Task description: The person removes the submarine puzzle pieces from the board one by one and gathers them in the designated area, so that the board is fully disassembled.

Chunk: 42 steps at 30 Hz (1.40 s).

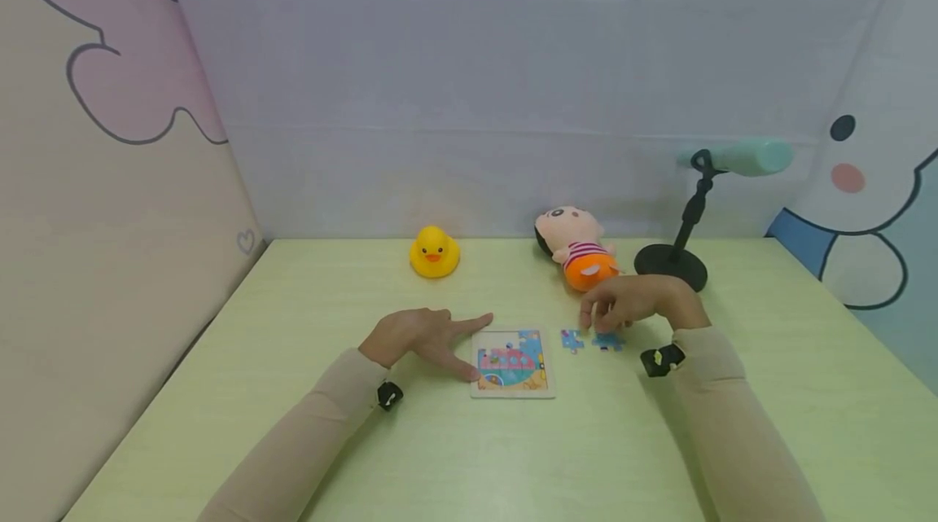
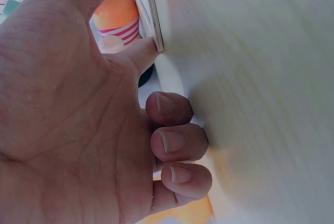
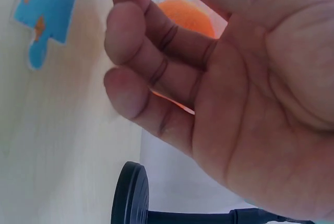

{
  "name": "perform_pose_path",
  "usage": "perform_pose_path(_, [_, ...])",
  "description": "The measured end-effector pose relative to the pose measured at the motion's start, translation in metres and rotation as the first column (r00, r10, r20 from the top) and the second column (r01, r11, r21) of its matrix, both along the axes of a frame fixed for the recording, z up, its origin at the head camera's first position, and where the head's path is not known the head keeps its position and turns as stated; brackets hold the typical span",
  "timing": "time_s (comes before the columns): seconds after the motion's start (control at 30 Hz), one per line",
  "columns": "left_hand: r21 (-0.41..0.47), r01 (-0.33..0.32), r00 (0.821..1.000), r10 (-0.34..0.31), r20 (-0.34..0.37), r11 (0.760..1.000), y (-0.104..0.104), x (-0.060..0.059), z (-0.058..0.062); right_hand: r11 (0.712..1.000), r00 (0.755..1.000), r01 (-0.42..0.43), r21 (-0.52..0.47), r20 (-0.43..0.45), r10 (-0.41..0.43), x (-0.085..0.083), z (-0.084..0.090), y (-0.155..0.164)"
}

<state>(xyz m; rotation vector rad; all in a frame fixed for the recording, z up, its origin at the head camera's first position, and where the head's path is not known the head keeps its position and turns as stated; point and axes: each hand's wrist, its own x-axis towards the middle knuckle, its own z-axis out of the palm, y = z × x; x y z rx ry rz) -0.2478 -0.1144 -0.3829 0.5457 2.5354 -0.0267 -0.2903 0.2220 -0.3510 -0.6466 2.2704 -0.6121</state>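
Two loose puzzle pieces (image 1: 590, 339) lie on the green table (image 1: 293, 359), just right of the puzzle board (image 1: 513, 363), apart from it and from each other. The board is braced by the left hand (image 1: 418, 336): index finger laid at the top-left corner, thumb against the left edge, remaining fingers (image 2: 175, 141) curled under with nothing gripped, as seen from the left wrist view. Sliding of the board is likely prevented that way. The right hand (image 1: 633, 302) is held over the right-hand loose piece, fingers bent loosely; from the right wrist view nothing is pinched and a gap is kept between fingertips and the blue piece (image 3: 49, 15). Whether the table is touched by that hand cannot be told. Behind the right hand, close by, a plush doll (image 1: 579, 249) and a black stand base (image 1: 670, 265) are placed; a yellow duck (image 1: 435, 253) sits well back on the left. Open table is left in front of the board and to both sides of the arms; room behind the pieces is tighter.
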Motion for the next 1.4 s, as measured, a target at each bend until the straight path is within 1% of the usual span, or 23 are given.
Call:
perform_pose_path(0.1, [0.003,-0.001,1.0,0.001,0.004,1.0,0.0,-0.001,-0.001,1.0,1.0,-0.014,-0.017,-0.013,0.013,0.001,0.003,-0.002])
perform_pose_path(0.33, [0.007,-0.001,1.0,0.001,0.013,1.0,0.001,-0.001,-0.001,0.995,0.996,-0.078,-0.07,-0.054,0.074,0.004,0.007,-0.005])
perform_pose_path(0.57, [0.009,-0.007,1.0,0.007,0.017,1.0,0.001,-0.001,-0.001,0.987,0.99,-0.116,-0.108,-0.087,0.107,0.008,0.012,-0.011])
perform_pose_path(0.67, [0.009,-0.013,1.0,0.013,0.02,1.0,0.001,-0.001,-0.001,0.987,0.987,-0.124,-0.099,-0.111,0.113,0.009,0.014,-0.015])
perform_pose_path(0.77, [0.013,-0.015,1.0,0.015,0.019,1.0,0.001,-0.001,0.0,0.99,0.988,-0.114,-0.082,-0.119,0.103,0.011,0.016,-0.018])
perform_pose_path(0.87, [0.015,-0.005,1.0,0.005,0.012,1.0,0.001,0.0,0.001,0.991,0.986,-0.115,-0.067,-0.125,0.106,0.012,0.016,-0.022])
perform_pose_path(1.03, [0.026,0.004,1.0,-0.004,0.002,1.0,-0.001,0.0,0.0,0.987,0.977,-0.153,-0.044,-0.157,0.144,0.014,0.016,-0.028])
perform_pose_path(1.13, [0.027,0.001,1.0,-0.001,0.001,1.0,-0.001,0.001,0.0,0.984,0.97,-0.173,-0.038,-0.178,0.164,0.015,0.015,-0.033])
perform_pose_path(1.4, [0.025,-0.005,1.0,0.005,0.006,1.0,0.0,0.0,0.001,0.985,0.962,-0.173,-0.006,-0.215,0.168,0.015,0.01,-0.044])
